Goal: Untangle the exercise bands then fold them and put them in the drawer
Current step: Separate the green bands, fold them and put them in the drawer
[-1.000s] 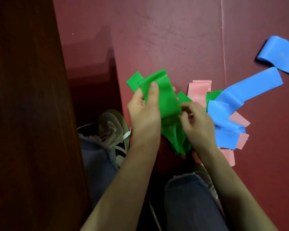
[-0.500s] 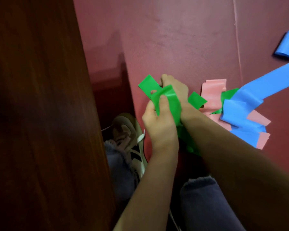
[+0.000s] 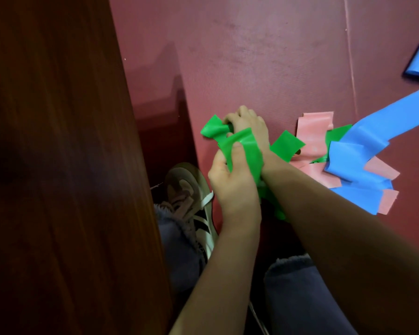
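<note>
Both grips closed on green band [image 3: 246, 151]: left hand [image 3: 232, 182], right hand [image 3: 248, 124].

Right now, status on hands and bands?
Left hand and right hand both gripping green band. Blue band and pink band tangled on mat. No drawer seen.

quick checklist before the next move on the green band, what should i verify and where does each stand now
1. Left hand grips the green band: ok.
2. Right hand holds the band's far end: ok.
3. Green band free of the pile: not ok, a green piece still lies under the blue band.
4. Pink band separated: not ok, it is overlapped by blue.
5. Green band folded flat: not ok, bunched.
6. Drawer open and ready: cannot tell, only a wooden panel shows.
</note>
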Demonstrator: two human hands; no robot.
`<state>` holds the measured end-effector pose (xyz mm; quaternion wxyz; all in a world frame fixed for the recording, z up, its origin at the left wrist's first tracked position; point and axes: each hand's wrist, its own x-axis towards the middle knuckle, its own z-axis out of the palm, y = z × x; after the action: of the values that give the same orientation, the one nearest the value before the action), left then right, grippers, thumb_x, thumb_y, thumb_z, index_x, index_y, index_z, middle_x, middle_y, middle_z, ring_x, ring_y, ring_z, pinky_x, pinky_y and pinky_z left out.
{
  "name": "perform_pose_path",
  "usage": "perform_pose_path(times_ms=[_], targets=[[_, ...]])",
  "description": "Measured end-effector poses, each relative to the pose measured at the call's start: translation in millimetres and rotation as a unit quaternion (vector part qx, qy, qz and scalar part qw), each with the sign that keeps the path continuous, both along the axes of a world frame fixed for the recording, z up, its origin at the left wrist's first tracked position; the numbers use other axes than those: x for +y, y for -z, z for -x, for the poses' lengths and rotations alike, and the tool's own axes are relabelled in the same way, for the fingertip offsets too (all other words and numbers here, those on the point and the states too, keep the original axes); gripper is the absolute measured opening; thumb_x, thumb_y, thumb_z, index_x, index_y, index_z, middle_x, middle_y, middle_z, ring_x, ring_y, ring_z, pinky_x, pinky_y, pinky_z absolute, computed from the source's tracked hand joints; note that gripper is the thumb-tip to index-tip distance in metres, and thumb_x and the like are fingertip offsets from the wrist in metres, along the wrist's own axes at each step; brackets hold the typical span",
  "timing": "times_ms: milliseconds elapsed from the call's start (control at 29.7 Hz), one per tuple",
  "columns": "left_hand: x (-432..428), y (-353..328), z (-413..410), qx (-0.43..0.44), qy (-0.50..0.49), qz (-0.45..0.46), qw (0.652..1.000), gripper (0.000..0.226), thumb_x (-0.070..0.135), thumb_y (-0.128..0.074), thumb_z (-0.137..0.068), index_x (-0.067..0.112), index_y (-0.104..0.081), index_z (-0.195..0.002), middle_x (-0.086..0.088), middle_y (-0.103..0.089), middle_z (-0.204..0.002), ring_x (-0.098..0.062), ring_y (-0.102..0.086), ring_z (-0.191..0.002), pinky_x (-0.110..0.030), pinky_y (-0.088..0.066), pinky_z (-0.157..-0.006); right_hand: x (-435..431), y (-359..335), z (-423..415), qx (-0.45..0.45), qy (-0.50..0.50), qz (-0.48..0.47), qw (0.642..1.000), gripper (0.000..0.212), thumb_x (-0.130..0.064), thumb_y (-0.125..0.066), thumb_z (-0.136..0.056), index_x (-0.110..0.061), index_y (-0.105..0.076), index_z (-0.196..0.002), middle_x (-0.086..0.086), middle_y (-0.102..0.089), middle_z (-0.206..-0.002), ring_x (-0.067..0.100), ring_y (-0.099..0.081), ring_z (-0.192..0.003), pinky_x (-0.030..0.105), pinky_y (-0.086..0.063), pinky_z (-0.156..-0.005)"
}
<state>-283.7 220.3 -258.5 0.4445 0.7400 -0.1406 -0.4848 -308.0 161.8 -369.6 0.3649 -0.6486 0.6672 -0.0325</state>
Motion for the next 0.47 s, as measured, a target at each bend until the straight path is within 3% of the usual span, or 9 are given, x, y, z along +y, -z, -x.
perform_pose_path(times_ms=[135, 202, 303, 370, 471], targets=[[-0.9, -4.0, 0.4, -0.006, 0.016, -0.007, 1.000, 0.019, 0.004, -0.046, -0.091, 0.017, -0.060, -0.085, -0.002, -0.061, -0.078, -0.013, -0.056, -0.073, -0.021, -0.048, -0.069, 0.8, -3.1, 1.6, -0.013, 0.005, -0.017, 1.000, 0.023, -0.016, -0.043, -0.091, -0.007, -0.059, -0.106, 0.013, -0.049, -0.116, 0.029, -0.041, -0.112, 0.036, -0.030, -0.093], [-2.7, -3.8, 1.4, -0.013, 0.017, -0.004, 1.000, 0.022, 0.004, -0.046, -0.091, 0.018, -0.059, -0.081, 0.002, -0.061, -0.073, -0.007, -0.057, -0.066, -0.018, -0.048, -0.064, 6.4, -5.8, 8.4, -0.141, 0.092, -0.006, 0.986, 0.016, -0.012, -0.048, -0.087, -0.012, -0.059, -0.098, 0.002, -0.052, -0.097, 0.022, -0.045, -0.097, 0.033, -0.034, -0.085], [-3.7, -3.6, 3.6, -0.021, 0.018, -0.001, 1.000, 0.019, 0.006, -0.045, -0.092, 0.014, -0.060, -0.082, -0.004, -0.062, -0.073, -0.009, -0.059, -0.063, -0.024, -0.051, -0.064, 20.2, -33.8, 35.6, -0.392, 0.314, 0.020, 0.864, 0.021, -0.007, -0.050, -0.076, -0.027, -0.044, -0.078, -0.014, -0.046, -0.066, 0.002, -0.045, -0.063, 0.020, -0.037, -0.063], [-5.1, -3.5, 10.0, -0.020, 0.029, 0.000, 0.999, 0.020, 0.008, -0.045, -0.092, 0.014, -0.058, -0.078, -0.009, -0.060, -0.074, -0.018, -0.055, -0.067, -0.028, -0.050, -0.063, 35.9, -61.7, 70.4, -0.467, 0.369, 0.036, 0.803, 0.026, -0.003, -0.049, -0.075, -0.027, -0.044, -0.082, -0.013, -0.057, -0.059, -0.004, -0.049, -0.053, 0.013, -0.040, -0.056], [-9.2, -0.5, 7.7, -0.027, 0.019, -0.003, 0.999, 0.027, 0.010, -0.046, -0.093, 0.018, -0.054, -0.068, -0.001, -0.051, -0.067, -0.014, -0.046, -0.061, -0.022, -0.043, -0.054, 48.6, -97.6, 99.1, -0.573, 0.374, 0.014, 0.729, 0.033, 0.000, -0.049, -0.073, -0.023, -0.047, -0.096, -0.008, -0.067, -0.070, 0.003, -0.060, -0.058, 0.017, -0.050, -0.054]])
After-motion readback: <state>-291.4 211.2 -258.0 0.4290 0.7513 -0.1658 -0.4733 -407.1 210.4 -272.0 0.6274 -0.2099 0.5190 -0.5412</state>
